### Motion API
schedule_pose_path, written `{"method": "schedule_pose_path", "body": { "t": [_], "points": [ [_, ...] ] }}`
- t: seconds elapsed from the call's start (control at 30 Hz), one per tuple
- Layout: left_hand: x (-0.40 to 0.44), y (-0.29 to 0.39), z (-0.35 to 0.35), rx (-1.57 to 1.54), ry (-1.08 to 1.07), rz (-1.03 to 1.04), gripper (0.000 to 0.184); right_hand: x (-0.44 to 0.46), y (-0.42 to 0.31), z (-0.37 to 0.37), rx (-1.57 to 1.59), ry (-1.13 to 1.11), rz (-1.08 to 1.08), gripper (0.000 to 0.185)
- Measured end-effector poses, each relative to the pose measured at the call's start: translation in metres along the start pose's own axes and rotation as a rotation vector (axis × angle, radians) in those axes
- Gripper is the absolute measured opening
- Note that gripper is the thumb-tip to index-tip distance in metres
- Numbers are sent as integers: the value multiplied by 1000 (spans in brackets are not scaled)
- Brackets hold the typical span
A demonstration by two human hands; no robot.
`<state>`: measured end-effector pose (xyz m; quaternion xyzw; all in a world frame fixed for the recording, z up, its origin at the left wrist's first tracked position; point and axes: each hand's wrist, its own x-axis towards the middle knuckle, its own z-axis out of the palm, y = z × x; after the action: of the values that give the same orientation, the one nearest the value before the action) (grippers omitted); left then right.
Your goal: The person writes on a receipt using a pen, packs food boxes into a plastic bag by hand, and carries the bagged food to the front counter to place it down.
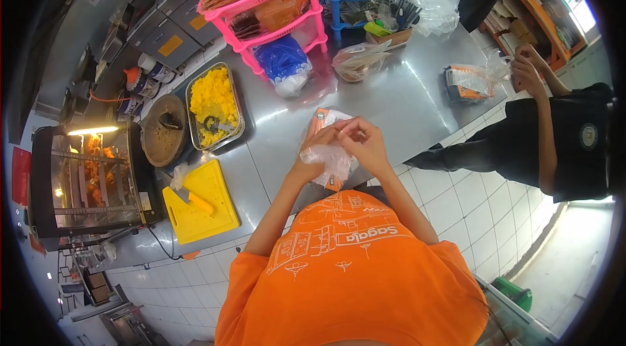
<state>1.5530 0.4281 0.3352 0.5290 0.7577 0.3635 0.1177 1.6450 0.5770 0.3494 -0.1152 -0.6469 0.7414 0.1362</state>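
Note:
An orange-and-white package (334, 183) in a clear plastic bag (328, 158) lies on the steel table, close in front of my body. My left hand (318, 142) is over the package, its fingers closed on the bag's gathered plastic. Beside it, my right hand (364, 142) pinches at the top of the same bag, and the two hands' fingertips meet. The small part between the fingertips is hidden. Part of the package shows beyond and below my hands.
Left are a yellow cutting board (195, 219) with a knife (199, 201), a tray of yellow food (238, 121) and a lit display warmer (91, 176). Pink (264, 36) and blue (336, 10) racks stand behind. At right, a person in black (548, 137) handles another bagged package (466, 82).

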Motion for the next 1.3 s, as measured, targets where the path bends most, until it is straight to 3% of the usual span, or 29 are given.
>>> {"method": "schedule_pose_path", "body": {
  "t": [0.03, 0.17, 0.2, 0.27, 0.4, 0.47, 0.57, 0.63, 0.7, 0.77, 0.83, 0.93, 1.03, 1.1, 1.17, 1.23, 1.27, 1.3],
  "points": [
    [1, 8, -2, 46, 89, -2, 36, -1, -10, 0, 185, 32, 29, 11],
    [-3, 16, 4, 258, 375, -105, 35, -3, -39, -12, 161, 69, -93, 14],
    [-5, 16, 5, 257, 374, -101, 35, -5, -50, -14, 153, 56, -103, 13],
    [-8, 17, 6, 270, 345, -328, 37, -8, -64, -15, 146, 46, -115, 13],
    [-8, 22, -2, 292, 327, -359, 33, -9, -77, -17, 112, 12, -205, 13],
    [-14, 18, -3, -232, 419, -424, 38, -10, -80, -17, 95, -3, -216, 13],
    [-7, 11, -11, 3, 289, -567, 51, -11, -80, -16, 18, 1, -191, 22],
    [1, 8, -24, 16, 206, -643, 52, -14, -79, -13, -329, -64, 23, 43],
    [9, -2, -31, 26, 123, -722, 53, -11, -53, 4, -338, -103, 49, 52],
    [15, -16, -35, 2, -68, -570, 59, -8, -24, 29, -345, -139, 73, 61],
    [16, -9, -33, -10, -87, -623, 56, -6, -9, 50, -383, 71, -18, 65],
    [8, 10, -19, 262, -3, -733, 48, -14, -7, 60, -415, 239, -101, 63],
    [-16, -5, 16, 242, 309, -497, 45, -21, 8, 60, -483, 334, -54, 59],
    [-28, 20, 12, 60, 463, -389, 38, -21, 25, 65, -487, 356, -170, 56],
    [-34, 12, 26, -777, 737, -485, 26, -21, 30, 68, -487, 382, -284, 53],
    [-30, 31, -2, 14, 460, -275, 21, -23, 22, 66, -575, 328, -273, 49],
    [-31, 33, -4, 13, 459, -277, 21, -24, 17, 62, -576, 327, -270, 49],
    [-32, 35, -6, -106, 451, -342, 17, -25, 11, 54, -537, 187, -215, 50]
  ]
}}
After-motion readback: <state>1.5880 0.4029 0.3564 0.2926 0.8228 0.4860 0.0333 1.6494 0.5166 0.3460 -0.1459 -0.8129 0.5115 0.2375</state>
